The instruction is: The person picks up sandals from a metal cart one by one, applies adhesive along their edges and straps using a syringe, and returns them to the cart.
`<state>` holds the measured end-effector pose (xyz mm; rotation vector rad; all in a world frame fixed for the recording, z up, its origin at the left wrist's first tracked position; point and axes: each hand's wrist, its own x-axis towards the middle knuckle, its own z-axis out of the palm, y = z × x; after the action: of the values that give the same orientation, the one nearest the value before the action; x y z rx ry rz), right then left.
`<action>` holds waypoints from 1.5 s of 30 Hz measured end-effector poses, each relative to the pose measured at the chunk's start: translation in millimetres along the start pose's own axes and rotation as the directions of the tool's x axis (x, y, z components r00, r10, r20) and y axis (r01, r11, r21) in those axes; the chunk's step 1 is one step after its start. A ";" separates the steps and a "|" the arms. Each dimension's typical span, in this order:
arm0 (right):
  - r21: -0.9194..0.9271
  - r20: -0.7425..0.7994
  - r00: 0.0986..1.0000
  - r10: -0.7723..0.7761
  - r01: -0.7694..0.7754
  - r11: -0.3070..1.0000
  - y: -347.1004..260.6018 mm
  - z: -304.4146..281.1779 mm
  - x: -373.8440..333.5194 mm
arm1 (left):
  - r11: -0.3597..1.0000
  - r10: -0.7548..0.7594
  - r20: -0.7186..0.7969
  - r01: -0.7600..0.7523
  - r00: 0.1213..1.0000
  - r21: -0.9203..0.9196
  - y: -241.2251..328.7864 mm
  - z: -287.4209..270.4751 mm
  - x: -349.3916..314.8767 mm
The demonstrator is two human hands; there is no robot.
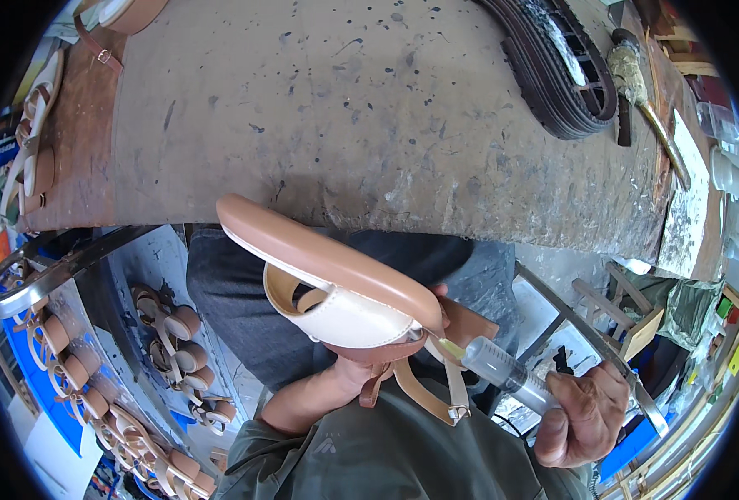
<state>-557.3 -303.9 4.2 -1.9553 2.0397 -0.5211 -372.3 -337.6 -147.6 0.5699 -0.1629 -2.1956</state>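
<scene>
Over my lap, a platform sandal with a tan sole, cream upper and brown strap lies tilted on its side. My left hand grips it from beneath, most of its fingers hidden behind the shoe. A strap with a small buckle dangles from it. In my right hand is a clear plastic syringe, fingers wrapped round its rear end. The syringe's yellowish needle hub points at the edge between upper and sole near the heel; whether the tip touches cannot be made out.
A stained workbench stretches ahead, carrying a coiled dark ribbed strip and a hammer at right. More sandals stand at its left end. Several heeled sandals sit on racks at lower left. A metal frame bar is by my right hand.
</scene>
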 end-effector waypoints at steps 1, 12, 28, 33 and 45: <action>0.056 -0.010 1.000 -0.027 0.028 0.998 4.6 1.7 -3.5 | 0.996 0.077 0.088 -0.080 0.993 0.028 1.9 5.9 2.2; 0.035 -0.177 0.972 -0.153 0.161 0.986 13.9 14.0 -9.3 | 0.928 0.131 0.106 -0.160 0.986 0.336 8.1 9.9 1.4; -0.078 0.031 0.996 -0.089 0.091 0.993 -2.5 -5.4 -7.9 | 0.765 0.084 0.069 -0.108 0.994 0.635 7.8 -14.4 -11.8; -0.125 0.046 0.998 -0.051 0.057 0.991 -5.3 -7.1 -10.2 | 0.697 0.099 0.078 -0.126 0.992 0.706 11.6 -10.9 -11.2; -0.234 0.092 0.996 0.019 0.003 0.972 -11.2 -15.3 -22.5 | 0.948 0.084 -0.110 -0.046 0.990 0.315 7.3 0.9 -11.7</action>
<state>-552.5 -280.6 21.5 -2.0562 2.1314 -0.1891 -361.3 -333.4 -140.6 0.8599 -0.4630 -2.0765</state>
